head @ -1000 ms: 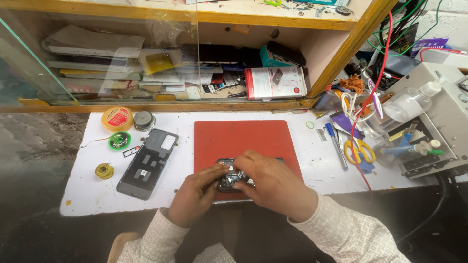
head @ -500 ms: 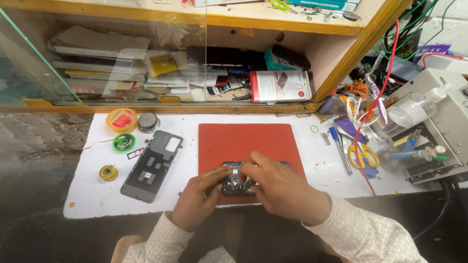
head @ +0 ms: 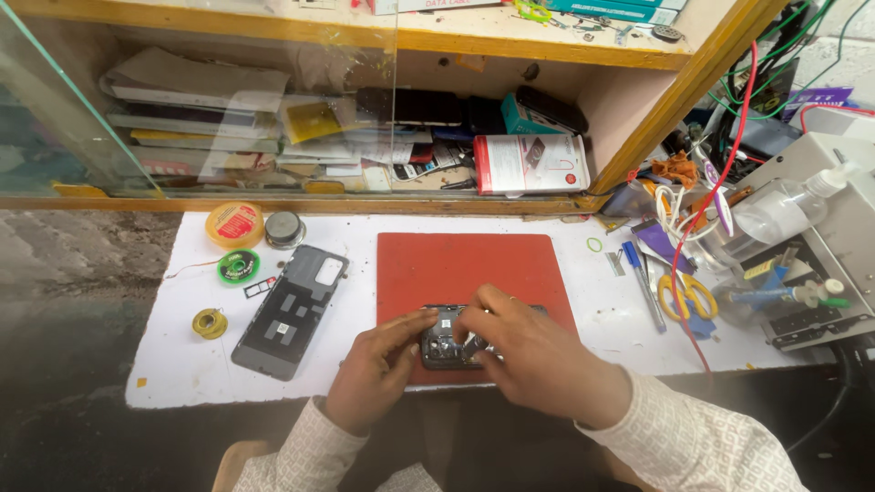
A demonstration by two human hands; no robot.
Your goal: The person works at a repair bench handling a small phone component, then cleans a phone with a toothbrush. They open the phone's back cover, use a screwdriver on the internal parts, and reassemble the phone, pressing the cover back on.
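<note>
Hands unmoved: left hand point(head: 372, 375), right hand point(head: 533, 357) grip phone point(head: 445, 339).

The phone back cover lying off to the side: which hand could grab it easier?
Probably the left hand: the phone back cover lies on its side, while the right hand is busy over the opened phone.

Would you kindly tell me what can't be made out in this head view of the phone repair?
- Opened phone: mostly covered by the left hand and right hand; its full outline is hidden.
- Whatever the right fingertips pinch: too small to tell.
- Items behind the glass pane: blurred by reflections.
- Grey machine: cut off by the right edge.
</note>
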